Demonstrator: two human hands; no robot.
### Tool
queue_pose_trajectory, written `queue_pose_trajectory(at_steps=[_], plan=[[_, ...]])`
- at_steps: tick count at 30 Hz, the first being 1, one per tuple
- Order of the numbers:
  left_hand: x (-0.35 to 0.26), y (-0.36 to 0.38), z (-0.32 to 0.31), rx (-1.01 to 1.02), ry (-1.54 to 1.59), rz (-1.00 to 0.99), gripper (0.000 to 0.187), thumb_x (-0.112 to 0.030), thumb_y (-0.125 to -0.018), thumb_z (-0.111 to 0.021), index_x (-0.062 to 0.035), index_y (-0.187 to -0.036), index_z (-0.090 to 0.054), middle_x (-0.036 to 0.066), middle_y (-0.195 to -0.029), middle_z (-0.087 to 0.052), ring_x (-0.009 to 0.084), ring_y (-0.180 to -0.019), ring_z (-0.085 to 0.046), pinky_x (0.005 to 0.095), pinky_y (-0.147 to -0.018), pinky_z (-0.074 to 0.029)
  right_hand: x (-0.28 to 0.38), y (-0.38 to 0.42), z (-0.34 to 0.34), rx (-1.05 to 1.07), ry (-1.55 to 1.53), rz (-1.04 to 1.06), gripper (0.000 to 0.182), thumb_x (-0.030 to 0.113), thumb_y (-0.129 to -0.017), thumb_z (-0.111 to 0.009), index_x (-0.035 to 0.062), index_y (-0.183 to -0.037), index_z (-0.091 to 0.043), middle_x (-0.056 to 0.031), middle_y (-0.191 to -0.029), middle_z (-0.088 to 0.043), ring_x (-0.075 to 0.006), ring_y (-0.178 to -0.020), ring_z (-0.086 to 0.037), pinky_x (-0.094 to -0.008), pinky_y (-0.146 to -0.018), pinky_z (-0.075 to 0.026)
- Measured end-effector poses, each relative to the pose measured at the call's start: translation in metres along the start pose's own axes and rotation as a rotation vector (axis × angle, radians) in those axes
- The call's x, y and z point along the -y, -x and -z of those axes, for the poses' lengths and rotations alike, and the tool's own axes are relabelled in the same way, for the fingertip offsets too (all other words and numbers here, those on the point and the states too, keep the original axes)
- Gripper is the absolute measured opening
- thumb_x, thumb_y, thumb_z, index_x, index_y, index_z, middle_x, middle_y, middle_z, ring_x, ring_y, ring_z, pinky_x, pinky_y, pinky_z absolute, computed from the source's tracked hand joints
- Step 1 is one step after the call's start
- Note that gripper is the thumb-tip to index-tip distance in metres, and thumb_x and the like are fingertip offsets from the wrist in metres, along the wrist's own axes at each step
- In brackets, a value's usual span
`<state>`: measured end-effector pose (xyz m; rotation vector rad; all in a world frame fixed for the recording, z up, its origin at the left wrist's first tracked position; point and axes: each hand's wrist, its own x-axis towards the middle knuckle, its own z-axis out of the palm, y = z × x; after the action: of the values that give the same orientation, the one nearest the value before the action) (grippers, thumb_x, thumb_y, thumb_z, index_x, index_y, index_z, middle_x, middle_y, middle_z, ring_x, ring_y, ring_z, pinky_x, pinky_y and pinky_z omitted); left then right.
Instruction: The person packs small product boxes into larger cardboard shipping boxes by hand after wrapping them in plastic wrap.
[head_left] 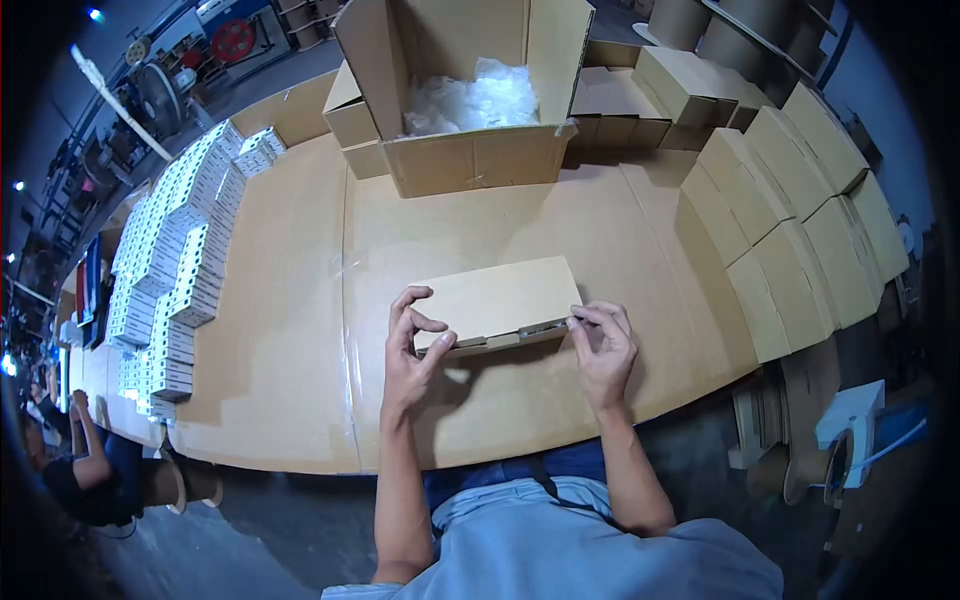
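Note:
A flat brown cardboard box (498,298) sits between my hands near the middle of the covered table, its lid down and a narrow gap showing along the front edge. My left hand (408,350) grips its left end, thumb at the front edge and fingers curled by the side. At the right front corner, my right hand (606,350) pinches the lid's edge between thumb and fingers. What lies inside the box is hidden.
A large open carton (480,165) with clear plastic bags (475,98) stands at the back. White small boxes (180,250) are stacked on the left, brown boxes (770,230) on the right. Another person (95,460) is at far left. Cardboard covers the table (280,380).

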<state>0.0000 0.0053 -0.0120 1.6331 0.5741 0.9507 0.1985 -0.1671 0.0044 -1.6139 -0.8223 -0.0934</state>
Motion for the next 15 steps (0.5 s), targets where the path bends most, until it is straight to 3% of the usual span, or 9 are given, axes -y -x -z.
queue_pose_trajectory(at_steps=[6,9,12,15], plan=[[-0.004,0.000,0.001,0.002,0.029,0.044,0.014,-0.006,-0.082,-0.076,-0.0047,-0.086,-0.062,0.016,-0.140,-0.049,0.0285,-0.139,-0.042,0.0428,-0.115,-0.029,0.001,-0.008,0.015,0.120,0.081,0.082,0.015,-0.003,-0.077,-0.080,0.0015,-0.091,-0.075,-0.0097,-0.091,-0.065,-0.0234,-0.085,-0.064,-0.0344,-0.075,-0.053],[-0.004,-0.002,0.000,-0.003,-0.051,-0.014,0.015,-0.007,-0.083,-0.075,-0.0049,-0.082,-0.060,0.014,-0.141,-0.050,0.0199,-0.122,-0.053,0.0314,-0.088,-0.049,0.006,-0.013,0.022,0.192,0.139,0.163,0.014,-0.002,-0.076,-0.081,0.0021,-0.087,-0.074,-0.0106,-0.090,-0.064,-0.0260,-0.084,-0.064,-0.0342,-0.074,-0.052],[-0.013,0.001,-0.004,-0.023,-0.003,0.013,0.012,-0.006,-0.084,-0.075,-0.0031,-0.084,-0.064,0.019,-0.148,-0.047,0.0287,-0.137,-0.047,0.0398,-0.111,-0.035,0.009,-0.012,0.020,0.190,0.161,0.198,0.013,-0.003,-0.075,-0.080,0.0009,-0.084,-0.071,-0.0117,-0.091,-0.065,-0.0282,-0.089,-0.066,-0.0360,-0.078,-0.054],[-0.025,0.006,-0.009,-0.075,0.022,0.083,0.010,-0.006,-0.084,-0.075,-0.0015,-0.086,-0.066,0.023,-0.150,-0.048,0.0290,-0.129,-0.056,0.0391,-0.110,-0.038,0.012,-0.018,0.020,0.217,0.251,0.481,0.014,-0.005,-0.075,-0.079,-0.0011,-0.083,-0.068,-0.0131,-0.096,-0.066,-0.0317,-0.098,-0.067,-0.0407,-0.085,-0.055]])
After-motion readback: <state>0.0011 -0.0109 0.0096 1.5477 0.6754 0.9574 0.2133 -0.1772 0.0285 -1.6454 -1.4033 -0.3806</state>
